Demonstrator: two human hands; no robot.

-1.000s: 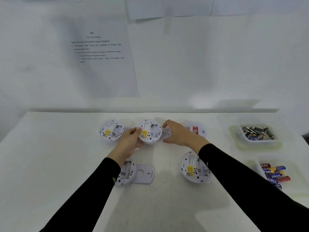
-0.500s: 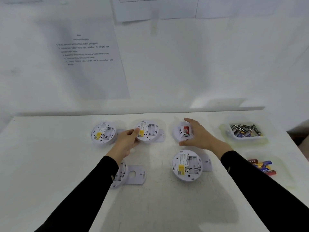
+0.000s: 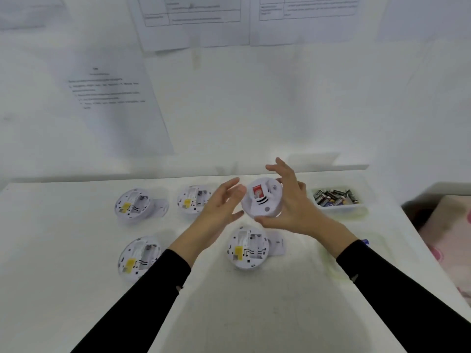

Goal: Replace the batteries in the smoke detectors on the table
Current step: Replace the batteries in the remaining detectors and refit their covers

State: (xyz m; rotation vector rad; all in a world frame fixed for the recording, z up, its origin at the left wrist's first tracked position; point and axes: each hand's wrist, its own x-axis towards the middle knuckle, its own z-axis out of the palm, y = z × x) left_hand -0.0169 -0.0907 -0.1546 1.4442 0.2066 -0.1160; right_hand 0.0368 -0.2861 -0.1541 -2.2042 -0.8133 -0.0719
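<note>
My right hand (image 3: pixel 293 205) holds a round white smoke detector (image 3: pixel 261 200) with a red label, lifted above the table and tilted toward me. My left hand (image 3: pixel 220 207) is open beside its left edge, fingers spread, barely touching or just apart. Several other detectors lie face down with their battery bays showing: one at the far left (image 3: pixel 132 205), one behind my left hand (image 3: pixel 192 200), one at the near left (image 3: pixel 139 257) and one in the near middle (image 3: pixel 246 249).
A clear tray (image 3: pixel 339 208) of dark used batteries stands at the far right of the white table (image 3: pixel 63 289). Printed sheets hang on the wall behind. A detached cover plate (image 3: pixel 276 247) lies beside the near middle detector. A patterned cloth sits past the table's right edge.
My right hand has closed on the red-labelled detector and lifted it off the table. My left hand let go of the middle back detector and moved right toward the lifted one.
</note>
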